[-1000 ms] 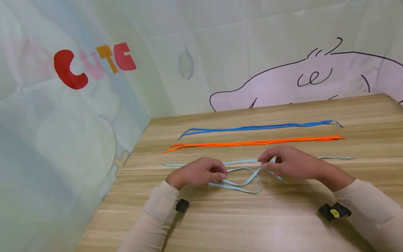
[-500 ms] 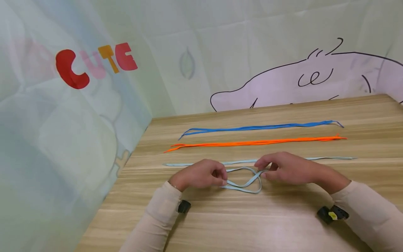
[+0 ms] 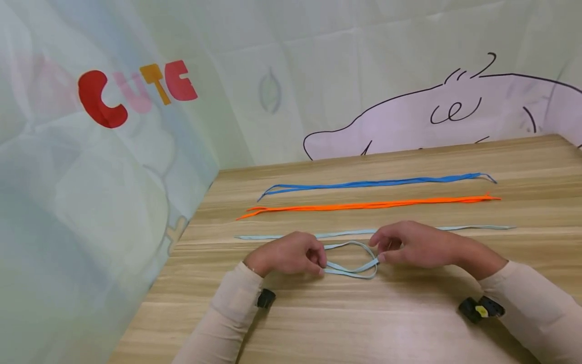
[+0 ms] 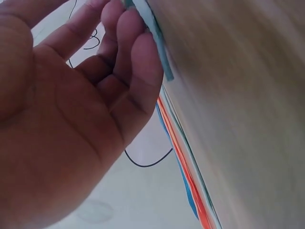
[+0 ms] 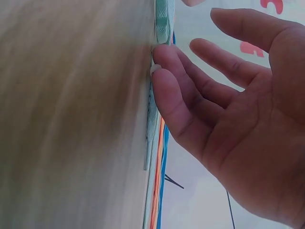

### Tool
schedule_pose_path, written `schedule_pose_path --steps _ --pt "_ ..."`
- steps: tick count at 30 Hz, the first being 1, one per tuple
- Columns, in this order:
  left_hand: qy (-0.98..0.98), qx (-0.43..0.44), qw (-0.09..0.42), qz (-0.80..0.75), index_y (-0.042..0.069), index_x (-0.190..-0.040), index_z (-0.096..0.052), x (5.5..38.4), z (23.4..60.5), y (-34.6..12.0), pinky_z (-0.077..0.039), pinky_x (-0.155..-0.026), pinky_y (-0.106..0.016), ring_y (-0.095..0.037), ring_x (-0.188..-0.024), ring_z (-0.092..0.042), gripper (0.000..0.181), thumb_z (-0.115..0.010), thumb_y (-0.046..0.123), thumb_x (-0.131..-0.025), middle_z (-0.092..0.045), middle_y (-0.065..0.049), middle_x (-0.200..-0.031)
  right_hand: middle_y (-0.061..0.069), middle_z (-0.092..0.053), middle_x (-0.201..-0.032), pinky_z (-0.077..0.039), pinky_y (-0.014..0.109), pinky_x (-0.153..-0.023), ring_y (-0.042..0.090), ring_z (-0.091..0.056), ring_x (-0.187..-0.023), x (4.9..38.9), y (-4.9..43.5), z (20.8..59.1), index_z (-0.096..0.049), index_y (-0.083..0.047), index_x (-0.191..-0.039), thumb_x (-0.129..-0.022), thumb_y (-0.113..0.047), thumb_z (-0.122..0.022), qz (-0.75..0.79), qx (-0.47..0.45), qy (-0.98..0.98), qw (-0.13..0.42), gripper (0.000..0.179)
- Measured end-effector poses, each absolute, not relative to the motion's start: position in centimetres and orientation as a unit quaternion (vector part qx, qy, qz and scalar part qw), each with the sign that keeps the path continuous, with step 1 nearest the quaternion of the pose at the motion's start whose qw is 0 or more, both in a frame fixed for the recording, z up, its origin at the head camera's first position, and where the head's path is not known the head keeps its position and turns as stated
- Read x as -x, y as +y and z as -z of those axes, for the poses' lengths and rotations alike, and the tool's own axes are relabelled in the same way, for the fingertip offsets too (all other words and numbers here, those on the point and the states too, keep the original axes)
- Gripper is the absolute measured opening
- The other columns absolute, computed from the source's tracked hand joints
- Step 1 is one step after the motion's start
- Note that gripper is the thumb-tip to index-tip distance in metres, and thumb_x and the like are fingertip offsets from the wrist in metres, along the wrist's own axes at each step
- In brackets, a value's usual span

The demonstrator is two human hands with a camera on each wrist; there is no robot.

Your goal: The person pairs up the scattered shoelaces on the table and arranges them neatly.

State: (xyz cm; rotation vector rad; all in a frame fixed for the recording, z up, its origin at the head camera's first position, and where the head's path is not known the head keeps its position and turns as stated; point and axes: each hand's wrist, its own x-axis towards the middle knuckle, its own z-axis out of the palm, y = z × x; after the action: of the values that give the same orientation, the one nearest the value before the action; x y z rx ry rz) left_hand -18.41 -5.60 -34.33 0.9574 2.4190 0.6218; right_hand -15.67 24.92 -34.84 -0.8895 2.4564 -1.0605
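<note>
A pale blue shoelace (image 3: 350, 270) lies on the wooden table, its two strands crossed to form a small loop between the hands. My left hand (image 3: 293, 255) holds the loop's left side, fingers curled close to the thumb. In the left wrist view the shoelace (image 4: 155, 24) runs by the curled fingertips, its short tail sticking out. At the loop's right side, my right hand (image 3: 420, 245) rests its fingertips on the shoelace. From the right wrist, the thumb stands apart from the loosely bent fingers, which touch the shoelace (image 5: 162, 24) where it passes beneath them.
Behind the hands, another pale blue shoelace (image 3: 345, 233) is stretched across the table (image 3: 345, 323). Farther back lie an orange shoelace pair (image 3: 364, 206) and a blue shoelace pair (image 3: 373, 184). Printed cloth (image 3: 282, 91) hangs along the back and left.
My right hand has moved slightly left and toward me, lowering the raised strand onto the table. The shoelace's loop has narrowed. My left hand has shifted slightly along the strands.
</note>
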Motion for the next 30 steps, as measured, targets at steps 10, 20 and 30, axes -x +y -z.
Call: schedule_pose_path --steps 10,20,30 --pt "0.878 -0.350 0.239 -0.221 0.014 -0.081 -0.071 18.35 34.30 -5.73 -0.041 -0.061 -0.021 -0.005 -0.064 -0.048 0.011 -0.078 0.006 -0.085 -0.053 0.009 -0.067 -0.004 -0.065 -0.089 -0.052 0.028 -0.077 0.013 -0.061 -0.084 15.43 24.89 35.11 -0.066 -0.007 -0.114 -0.094 -0.011 -0.068 0.380 0.344 0.840 0.178 0.021" --pt "0.880 -0.353 0.233 -0.215 0.018 -0.078 -0.070 18.25 34.50 -5.74 -0.040 -0.059 -0.022 -0.005 -0.063 -0.047 0.015 -0.080 0.010 -0.085 -0.052 0.010 -0.065 -0.006 -0.062 -0.086 -0.051 0.028 -0.072 0.015 -0.057 -0.081 15.55 25.04 35.17 -0.069 -0.013 -0.105 -0.090 -0.010 -0.071 0.358 0.341 0.849 0.187 0.015" --pt "0.873 -0.363 0.235 -0.227 0.020 -0.080 -0.072 18.27 34.66 -5.62 -0.040 -0.059 -0.021 -0.004 -0.064 -0.048 0.015 -0.081 0.008 -0.084 -0.053 0.009 -0.068 -0.005 -0.063 -0.083 -0.050 0.028 -0.069 0.016 -0.057 -0.079 15.63 25.48 35.04 -0.070 -0.014 -0.105 -0.089 -0.015 -0.074 0.356 0.334 0.850 0.197 0.017"
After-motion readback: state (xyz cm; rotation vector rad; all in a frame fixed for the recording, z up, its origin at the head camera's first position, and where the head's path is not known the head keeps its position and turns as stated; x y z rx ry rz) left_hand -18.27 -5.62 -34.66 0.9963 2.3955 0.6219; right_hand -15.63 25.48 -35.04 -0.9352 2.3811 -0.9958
